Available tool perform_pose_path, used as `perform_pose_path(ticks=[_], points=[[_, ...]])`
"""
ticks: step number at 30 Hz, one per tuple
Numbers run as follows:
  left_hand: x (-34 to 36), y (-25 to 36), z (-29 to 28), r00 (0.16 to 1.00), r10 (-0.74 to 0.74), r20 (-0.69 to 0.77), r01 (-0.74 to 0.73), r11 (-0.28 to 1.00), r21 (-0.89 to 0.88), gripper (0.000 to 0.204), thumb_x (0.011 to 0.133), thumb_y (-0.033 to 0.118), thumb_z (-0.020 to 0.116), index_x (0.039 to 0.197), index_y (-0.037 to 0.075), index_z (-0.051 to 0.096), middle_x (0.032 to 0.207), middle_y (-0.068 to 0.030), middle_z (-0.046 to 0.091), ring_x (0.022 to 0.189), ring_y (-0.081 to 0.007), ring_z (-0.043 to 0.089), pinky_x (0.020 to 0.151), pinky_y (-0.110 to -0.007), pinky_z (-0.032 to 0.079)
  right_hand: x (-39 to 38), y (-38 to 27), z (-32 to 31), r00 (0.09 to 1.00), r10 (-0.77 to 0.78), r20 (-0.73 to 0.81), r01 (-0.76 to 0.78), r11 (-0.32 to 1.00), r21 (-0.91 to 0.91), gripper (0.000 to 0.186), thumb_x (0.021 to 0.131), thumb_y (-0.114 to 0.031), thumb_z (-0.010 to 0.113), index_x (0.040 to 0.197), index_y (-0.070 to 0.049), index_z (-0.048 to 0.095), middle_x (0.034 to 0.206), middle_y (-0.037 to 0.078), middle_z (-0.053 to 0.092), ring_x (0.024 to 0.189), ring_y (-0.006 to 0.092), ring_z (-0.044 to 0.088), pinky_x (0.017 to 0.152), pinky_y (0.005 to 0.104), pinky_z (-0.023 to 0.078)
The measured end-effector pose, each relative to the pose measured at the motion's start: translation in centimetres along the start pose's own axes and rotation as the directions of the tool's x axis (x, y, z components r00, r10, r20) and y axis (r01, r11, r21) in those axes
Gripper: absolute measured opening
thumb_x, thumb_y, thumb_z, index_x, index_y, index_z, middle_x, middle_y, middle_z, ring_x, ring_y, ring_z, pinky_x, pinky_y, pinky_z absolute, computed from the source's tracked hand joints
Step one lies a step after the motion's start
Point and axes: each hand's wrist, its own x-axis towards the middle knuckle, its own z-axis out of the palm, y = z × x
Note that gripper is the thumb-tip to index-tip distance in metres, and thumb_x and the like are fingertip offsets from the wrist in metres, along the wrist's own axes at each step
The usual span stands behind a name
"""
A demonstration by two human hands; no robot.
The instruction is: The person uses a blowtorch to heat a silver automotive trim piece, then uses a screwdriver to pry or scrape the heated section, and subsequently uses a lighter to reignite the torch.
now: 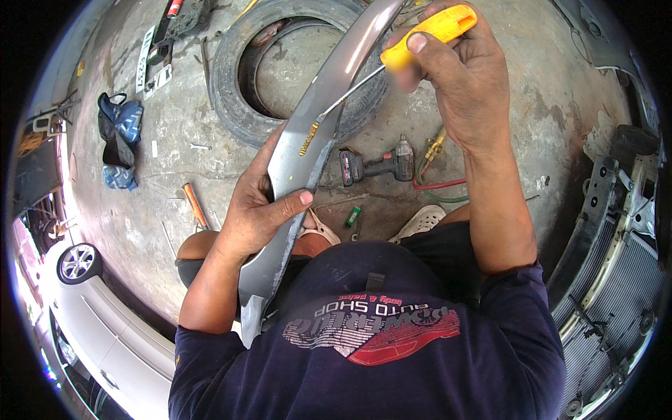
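Note:
My left hand [260,206] grips a long curved grey car body panel [318,122] near its lower half, thumb across its face. The panel runs from my lap up past a tyre. My right hand [462,77] is closed around the yellow handle of a screwdriver [427,33]. Its metal shaft slants down-left, and the tip rests on the panel beside a small brass-coloured clip or screw [308,138].
A worn tyre [276,66] lies on the concrete floor ahead. A cordless drill [378,166], red and green hoses [437,185], loose tools and a blue bag [119,136] are scattered about. A silver car [105,329] stands at left; a stripped car front with radiator [616,280] at right.

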Motion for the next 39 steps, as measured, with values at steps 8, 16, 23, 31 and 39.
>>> perform_pose_path(ticks=[8, 16, 23, 31, 39], points=[[0.00, 0.03, -0.42, 0.998, -0.046, 0.046, 0.048, 0.998, -0.040, 0.092, 0.090, -0.002, 0.075, 0.166, 0.007, 0.024, 0.151, -0.0187, 0.053, 0.104, -0.0182, 0.068, 0.080, -0.032, 0.061, 0.02, 0.08, -0.02, 1.000, -0.005, 0.008, 0.005, 1.000, -0.008, 0.024, 0.096, -0.005, 0.069, 0.113, -0.003, 0.052, 0.089, 0.010, 0.071, 0.066, 0.0124, 0.067, 0.059, 0.0252, 0.056], [0.07, 0.31, -0.28, 0.997, -0.054, 0.047, 0.056, 0.998, -0.041, 0.091, 0.091, -0.001, 0.076, 0.166, 0.007, 0.025, 0.150, -0.0185, 0.053, 0.102, -0.0184, 0.068, 0.079, -0.032, 0.062, 0.08, 0.14, -0.14, 1.000, 0.010, 0.003, -0.010, 1.000, -0.006, 0.022, 0.096, -0.004, 0.068, 0.112, -0.003, 0.053, 0.089, 0.012, 0.072, 0.065, 0.0132, 0.067, 0.058, 0.0259, 0.056], [0.18, 0.07, -0.21, 1.000, -0.004, 0.002, 0.004, 1.000, 0.017, 0.093, 0.089, 0.004, 0.078, 0.165, 0.004, 0.024, 0.130, -0.0168, 0.062, 0.087, -0.0196, 0.067, 0.065, -0.035, 0.063, 0.22, -0.34, -0.53, 0.998, -0.027, -0.059, 0.027, 1.000, 0.003, 0.022, 0.096, -0.003, 0.067, 0.112, -0.003, 0.053, 0.089, 0.014, 0.073, 0.063, 0.0136, 0.066, 0.058, 0.0265, 0.056], [0.17, 0.33, 0.02, 1.000, -0.005, 0.000, 0.005, 1.000, 0.017, 0.093, 0.089, 0.005, 0.079, 0.165, 0.005, 0.025, 0.126, -0.0146, 0.063, 0.088, -0.0184, 0.066, 0.065, -0.034, 0.063, 0.09, 0.33, -0.23, 0.999, -0.026, -0.026, 0.027, 0.998, 0.057, 0.022, 0.097, -0.003, 0.066, 0.113, -0.004, 0.051, 0.089, 0.014, 0.072, 0.063, 0.0133, 0.066, 0.057, 0.0262, 0.056], [0.19, 0.42, 0.08, 1.000, -0.008, -0.018, 0.008, 1.000, -0.002, 0.092, 0.089, 0.005, 0.079, 0.165, 0.005, 0.026, 0.126, -0.0147, 0.064, 0.090, -0.0185, 0.067, 0.065, -0.033, 0.063, 0.22, 0.48, -0.16, 1.000, -0.014, -0.021, 0.015, 0.999, 0.037, 0.021, 0.098, -0.003, 0.067, 0.112, -0.003, 0.051, 0.089, 0.014, 0.072, 0.064, 0.0130, 0.067, 0.057, 0.0258, 0.056]])
